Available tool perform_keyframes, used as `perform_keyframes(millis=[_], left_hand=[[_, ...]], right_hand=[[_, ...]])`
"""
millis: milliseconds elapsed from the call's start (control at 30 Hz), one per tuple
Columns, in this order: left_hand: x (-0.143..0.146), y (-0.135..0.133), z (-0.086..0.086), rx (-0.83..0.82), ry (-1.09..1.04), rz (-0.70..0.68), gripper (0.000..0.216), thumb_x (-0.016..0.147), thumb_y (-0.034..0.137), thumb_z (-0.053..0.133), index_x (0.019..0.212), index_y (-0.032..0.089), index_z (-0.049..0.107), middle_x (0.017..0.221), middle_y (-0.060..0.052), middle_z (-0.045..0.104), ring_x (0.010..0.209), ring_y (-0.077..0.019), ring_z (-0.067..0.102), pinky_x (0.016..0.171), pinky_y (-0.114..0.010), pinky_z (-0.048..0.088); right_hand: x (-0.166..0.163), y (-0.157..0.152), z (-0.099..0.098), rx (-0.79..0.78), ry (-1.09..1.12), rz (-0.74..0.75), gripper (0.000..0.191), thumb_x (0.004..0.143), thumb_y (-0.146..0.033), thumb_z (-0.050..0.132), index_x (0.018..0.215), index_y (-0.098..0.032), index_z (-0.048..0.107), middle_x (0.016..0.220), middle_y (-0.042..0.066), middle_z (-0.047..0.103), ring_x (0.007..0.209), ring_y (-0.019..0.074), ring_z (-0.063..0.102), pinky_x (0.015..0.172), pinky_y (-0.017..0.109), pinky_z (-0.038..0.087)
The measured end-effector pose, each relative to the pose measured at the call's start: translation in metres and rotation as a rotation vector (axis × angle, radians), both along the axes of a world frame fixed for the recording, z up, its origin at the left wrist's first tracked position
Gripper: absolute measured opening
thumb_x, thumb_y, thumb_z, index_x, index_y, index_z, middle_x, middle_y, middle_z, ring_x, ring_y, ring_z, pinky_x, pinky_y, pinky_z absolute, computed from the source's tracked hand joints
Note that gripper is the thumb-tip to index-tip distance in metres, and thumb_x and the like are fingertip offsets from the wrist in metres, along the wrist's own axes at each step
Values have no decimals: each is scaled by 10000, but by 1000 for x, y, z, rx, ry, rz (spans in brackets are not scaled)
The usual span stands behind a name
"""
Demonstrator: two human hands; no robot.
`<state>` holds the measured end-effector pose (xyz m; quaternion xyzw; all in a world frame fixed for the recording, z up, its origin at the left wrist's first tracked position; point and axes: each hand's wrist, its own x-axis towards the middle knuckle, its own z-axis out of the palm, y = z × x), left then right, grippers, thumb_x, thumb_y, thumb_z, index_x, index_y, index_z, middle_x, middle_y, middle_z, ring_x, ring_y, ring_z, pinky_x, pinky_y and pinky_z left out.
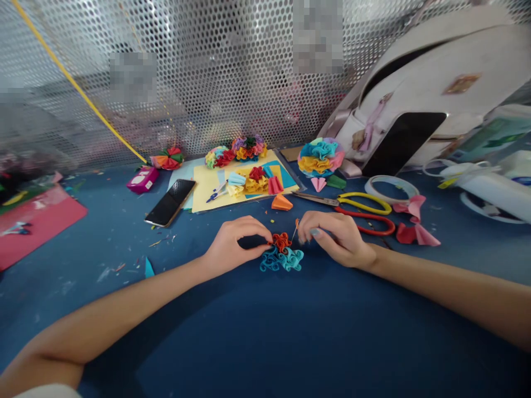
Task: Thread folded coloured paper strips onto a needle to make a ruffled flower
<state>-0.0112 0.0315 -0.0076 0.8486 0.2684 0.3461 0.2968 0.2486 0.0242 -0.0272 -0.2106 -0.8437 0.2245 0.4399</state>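
Observation:
My left hand (237,243) pinches the edge of a ruffled flower cluster between thumb and forefinger. The cluster has curled orange-red petals (282,241) at its back and curled turquoise petals (292,258) in front, probably cloth or crepe paper. Close to its right side, my right hand (332,236) is curled with the fingers drawn together; what they hold, if anything, is hidden. A thin needle-like strand (295,232) with an orange tip stands between the right fingers and the cluster. Just behind the hands lies a folded orange piece (282,202).
Scissors (365,205) with yellow and red handles lie behind my right hand, near a tape roll (392,189). A phone (171,203), yellow sheets (211,193) and finished flowers (321,156) are farther back. A backpack (440,72) with another phone (404,142) leans against the perforated metal screen (199,72).

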Motion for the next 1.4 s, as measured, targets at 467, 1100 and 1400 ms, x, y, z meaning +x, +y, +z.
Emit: perform_keyframes(millis=[467, 1100, 1400], left_hand=[[-2, -8, 6, 206, 66, -27, 80, 936, 177, 627, 910, 202, 699, 923, -51, 774, 891, -179, 719, 832, -333, 558], [-10, -37, 69, 528, 801, 140, 338, 838, -27, 482, 1127, 140, 430, 848, -77, 709, 803, -244, 701, 713, -339, 499], [-10, -35, 64, 443, 774, 149, 294, 890, 24, 497, 1139, 149, 403, 848, -65, 721, 808, -243, 722, 710, -340, 494]], right_hand=[[-2, 0, 3, 70, -63, -61, 213, 1040, -169, 400, 902, -214, 556, 782, 9, 604, 695, 131, 591, 659, 259, 490], [-56, -38, 19, -44, -221, -259, 118, 1012, -275, 541, 1098, -224, 603, 941, 25, 670, 690, 130, 600, 629, 252, 487], [-67, -25, 18, 95, -304, -344, 143, 924, -297, 682, 934, -207, 571, 883, 11, 651, 708, 144, 611, 576, 248, 439]])
